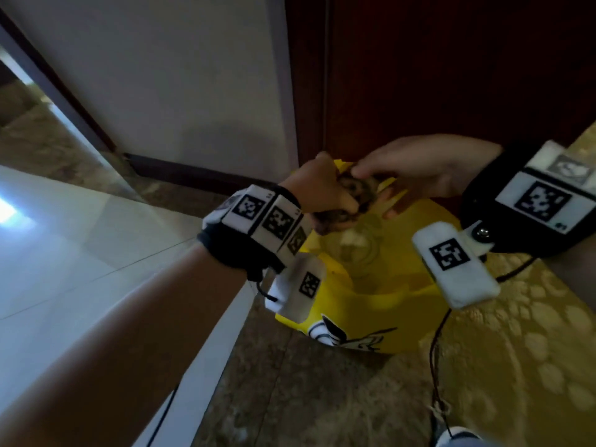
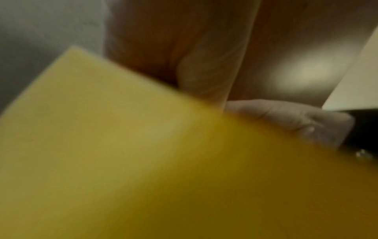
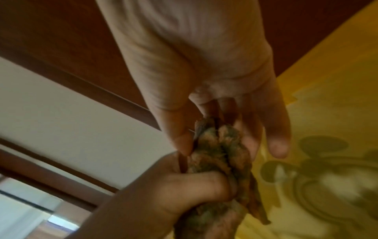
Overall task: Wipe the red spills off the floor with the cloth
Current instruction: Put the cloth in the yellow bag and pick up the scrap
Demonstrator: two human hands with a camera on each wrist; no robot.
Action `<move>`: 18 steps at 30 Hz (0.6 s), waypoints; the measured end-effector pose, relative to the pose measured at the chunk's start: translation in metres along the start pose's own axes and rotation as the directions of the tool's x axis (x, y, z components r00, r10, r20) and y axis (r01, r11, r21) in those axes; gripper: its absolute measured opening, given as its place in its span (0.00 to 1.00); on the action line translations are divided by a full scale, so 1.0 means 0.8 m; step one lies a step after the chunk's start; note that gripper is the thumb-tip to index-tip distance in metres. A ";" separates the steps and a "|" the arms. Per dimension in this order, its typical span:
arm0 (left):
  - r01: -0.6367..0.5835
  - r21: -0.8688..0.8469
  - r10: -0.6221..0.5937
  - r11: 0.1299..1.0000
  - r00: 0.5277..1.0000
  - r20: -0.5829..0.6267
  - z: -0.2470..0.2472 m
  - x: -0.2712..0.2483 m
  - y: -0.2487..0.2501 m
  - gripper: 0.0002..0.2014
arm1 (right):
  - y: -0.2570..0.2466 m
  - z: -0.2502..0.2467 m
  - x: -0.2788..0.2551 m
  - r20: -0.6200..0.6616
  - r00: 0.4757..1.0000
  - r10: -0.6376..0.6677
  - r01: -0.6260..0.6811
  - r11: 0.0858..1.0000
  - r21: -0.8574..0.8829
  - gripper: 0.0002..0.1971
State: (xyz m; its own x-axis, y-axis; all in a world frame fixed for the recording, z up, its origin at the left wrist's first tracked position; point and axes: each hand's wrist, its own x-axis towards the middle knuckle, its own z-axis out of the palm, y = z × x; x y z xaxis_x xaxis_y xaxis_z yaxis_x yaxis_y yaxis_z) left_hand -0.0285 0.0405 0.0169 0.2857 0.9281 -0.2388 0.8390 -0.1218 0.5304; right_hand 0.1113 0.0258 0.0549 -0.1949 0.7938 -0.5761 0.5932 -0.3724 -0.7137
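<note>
A wet, brownish, wadded cloth (image 1: pixel 353 193) hangs over a yellow bucket (image 1: pixel 371 306) that stands on the floor. My left hand (image 1: pixel 340 203) grips the cloth's lower part in a fist. From the right, my right hand (image 1: pixel 361 172) pinches its upper end between thumb and fingers. In the right wrist view the cloth (image 3: pixel 222 153) runs twisted from my right hand (image 3: pixel 214 142) down into my left hand (image 3: pixel 190 186). The left wrist view is filled by the blurred bucket wall (image 2: pixel 163 161). No red spill shows in any view.
A dark red wooden door (image 1: pixel 451 59) and a white wall (image 1: pixel 161 75) with a dark baseboard (image 1: pixel 193 174) stand right behind the bucket. Pale tiles (image 1: pixel 64 253) lie to the left, brown marbled floor (image 1: pixel 290 398) in front, gold-patterned floor (image 1: pixel 532 350) to the right.
</note>
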 end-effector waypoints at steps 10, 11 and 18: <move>0.036 -0.012 -0.032 0.999 0.971 0.237 0.072 -0.003 -0.024 0.06 | 0.040 0.051 0.042 -0.028 0.982 0.188 -0.190 0.970 -0.153 0.03; 0.042 -0.008 -0.038 0.999 0.966 0.255 0.078 -0.004 -0.025 0.07 | 0.045 0.055 0.045 -0.025 0.975 0.220 -0.222 0.963 -0.156 0.03; 0.065 0.084 -0.092 0.994 0.925 0.368 0.108 0.010 -0.039 0.21 | 0.068 0.073 0.070 -0.031 0.956 0.292 -0.292 0.931 -0.220 0.14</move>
State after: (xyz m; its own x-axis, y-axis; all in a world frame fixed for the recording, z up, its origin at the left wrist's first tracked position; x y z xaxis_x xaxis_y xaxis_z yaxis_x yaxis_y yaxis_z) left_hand -0.0124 0.0218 -0.0717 0.3574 0.7406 -0.5690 0.8919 -0.0899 0.4432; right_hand 0.0870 0.0217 -0.0396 0.0116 0.6651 -0.7467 0.7807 -0.4727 -0.4088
